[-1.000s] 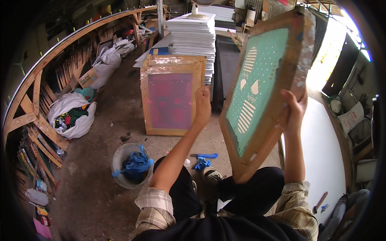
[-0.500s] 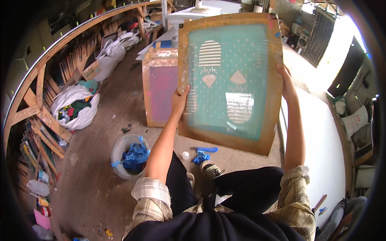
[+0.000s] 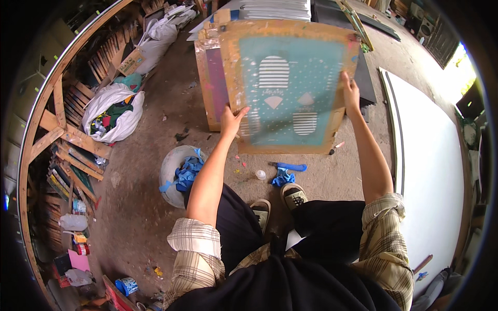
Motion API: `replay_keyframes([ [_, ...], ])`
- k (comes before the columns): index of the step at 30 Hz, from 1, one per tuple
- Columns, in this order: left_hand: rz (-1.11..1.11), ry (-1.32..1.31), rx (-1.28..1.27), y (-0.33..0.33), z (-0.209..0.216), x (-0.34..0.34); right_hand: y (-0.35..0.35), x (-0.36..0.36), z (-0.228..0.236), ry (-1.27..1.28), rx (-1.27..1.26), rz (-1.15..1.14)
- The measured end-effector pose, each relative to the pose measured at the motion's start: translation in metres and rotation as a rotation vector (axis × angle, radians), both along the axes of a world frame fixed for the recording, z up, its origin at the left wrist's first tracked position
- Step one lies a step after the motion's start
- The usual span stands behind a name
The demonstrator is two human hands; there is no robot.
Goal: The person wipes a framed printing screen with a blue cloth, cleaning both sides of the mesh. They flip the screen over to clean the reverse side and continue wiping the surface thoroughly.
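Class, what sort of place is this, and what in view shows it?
Likely a screen-printing workshop: a patterned teal screen, a purple-meshed frame behind it, and what look like more frames stored at left.

Daylight glare [image 3: 463, 66] upper right (straight edges bowed); corners black.

Printing workshop — stencilled screen [image 3: 282, 124] (framed), racked frames [image 3: 78, 165].

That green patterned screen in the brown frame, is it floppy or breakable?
The green patterned rectangular screen seems stiff: a straight-barred brown frame surrounds it. The thin-looking middle might tear if poked. Upright between left hand and right hand, it'd probably tip if released.
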State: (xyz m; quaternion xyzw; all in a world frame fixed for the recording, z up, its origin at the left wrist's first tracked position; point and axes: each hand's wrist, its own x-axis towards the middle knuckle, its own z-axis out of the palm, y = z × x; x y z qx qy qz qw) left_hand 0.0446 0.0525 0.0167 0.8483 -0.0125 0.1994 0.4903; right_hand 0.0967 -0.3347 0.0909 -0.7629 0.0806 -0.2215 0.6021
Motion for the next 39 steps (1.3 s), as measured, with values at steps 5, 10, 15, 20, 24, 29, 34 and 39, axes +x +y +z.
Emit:
replay_keyframes([
  [5,0.059,0.147,0.12,0.015,-0.033,0.01,0.002,0.018,-0.047,0.144,-0.129,0.04],
  [10,0.073,0.223,0.178,0.023,-0.044,0.02,0.013,0.027,-0.06,0.232,-0.186,0.02],
  [15,0.165,0.358,0.28,0.02,-0.055,0.027,0.033,0.049,-0.064,0.286,-0.09,0.029],
  [20,0.163,0.401,0.214,0.021,-0.062,0.034,0.044,0.066,-0.088,0.3,-0.151,0.056],
  [24,0.14,0.418,0.191,0.019,-0.068,0.038,0.049,0.069,-0.105,0.199,-0.122,0.109],
  [29,0.115,0.393,0.193,0.021,-0.063,0.045,0.048,0.053,-0.109,0.023,-0.184,0.119],
  [34,0.014,0.514,0.333,0.017,-0.048,0.027,0.055,-0.004,-0.133,-0.214,-0.566,0.05],
  [39,-0.248,0.598,0.614,-0.006,-0.017,-0.008,0.06,-0.115,-0.207,0.202,-0.406,0.531],
])
